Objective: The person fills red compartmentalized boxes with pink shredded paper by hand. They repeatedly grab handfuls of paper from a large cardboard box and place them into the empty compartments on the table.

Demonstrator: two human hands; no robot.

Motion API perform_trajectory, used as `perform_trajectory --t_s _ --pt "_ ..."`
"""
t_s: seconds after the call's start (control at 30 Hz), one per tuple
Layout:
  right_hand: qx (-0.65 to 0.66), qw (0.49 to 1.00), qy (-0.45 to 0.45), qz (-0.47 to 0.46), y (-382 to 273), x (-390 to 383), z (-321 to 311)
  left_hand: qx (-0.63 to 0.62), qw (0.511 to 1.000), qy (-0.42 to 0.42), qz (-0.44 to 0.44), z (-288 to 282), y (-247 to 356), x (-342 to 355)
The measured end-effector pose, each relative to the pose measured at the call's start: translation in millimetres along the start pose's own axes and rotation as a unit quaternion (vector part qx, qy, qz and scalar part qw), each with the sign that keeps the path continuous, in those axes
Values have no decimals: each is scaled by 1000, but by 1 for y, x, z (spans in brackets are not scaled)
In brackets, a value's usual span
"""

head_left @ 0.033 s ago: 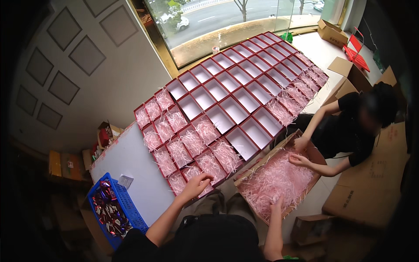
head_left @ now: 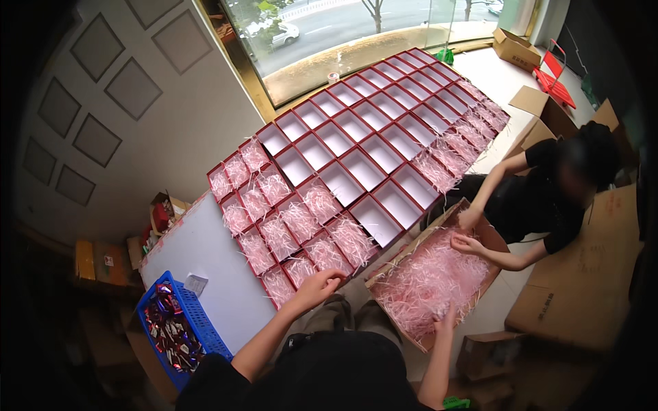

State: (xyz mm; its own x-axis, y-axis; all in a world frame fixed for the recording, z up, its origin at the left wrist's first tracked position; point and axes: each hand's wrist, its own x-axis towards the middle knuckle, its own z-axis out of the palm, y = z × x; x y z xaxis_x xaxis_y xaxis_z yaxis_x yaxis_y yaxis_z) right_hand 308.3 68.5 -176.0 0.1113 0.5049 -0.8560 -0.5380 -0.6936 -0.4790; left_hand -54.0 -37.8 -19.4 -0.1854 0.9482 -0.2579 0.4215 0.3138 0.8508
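Note:
My right hand (head_left: 445,320) is at the near edge of a cardboard carton (head_left: 492,248), its fingers closed on some of the pink shredded paper (head_left: 425,277) that fills it. My left hand (head_left: 319,288) hovers by the near edge of the dark red gift boxes (head_left: 375,222), fingers extended, nothing visible in them. Boxes on the near left hold pink shred, as does a row along the right side; those in the middle show bare white insides. Across the carton, a co-worker's two hands (head_left: 467,244) are over the shred.
A blue plastic basket (head_left: 199,322) of small wrapped items stands at the left by a white tabletop (head_left: 212,253). Cardboard boxes (head_left: 569,274) and a red folding trolley (head_left: 554,81) are on the right. A large window runs along the back.
My left hand has moved slightly right along the near edge of the boxes. My right hand has shifted a little right at the carton. The whole view has shifted slightly.

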Motion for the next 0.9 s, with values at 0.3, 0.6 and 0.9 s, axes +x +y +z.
perform_trajectory --t_s 0.3,0.6,0.9 --pt "-359 912 -149 -132 -36 -19 -74 47 961 -170 213 70 69 23" --pt "-697 583 -369 -195 -47 -184 81 -52 874 -330 353 114 99 34" --pt "-384 807 -378 -244 -56 -203 104 -238 863 -437 93 90 79 26"
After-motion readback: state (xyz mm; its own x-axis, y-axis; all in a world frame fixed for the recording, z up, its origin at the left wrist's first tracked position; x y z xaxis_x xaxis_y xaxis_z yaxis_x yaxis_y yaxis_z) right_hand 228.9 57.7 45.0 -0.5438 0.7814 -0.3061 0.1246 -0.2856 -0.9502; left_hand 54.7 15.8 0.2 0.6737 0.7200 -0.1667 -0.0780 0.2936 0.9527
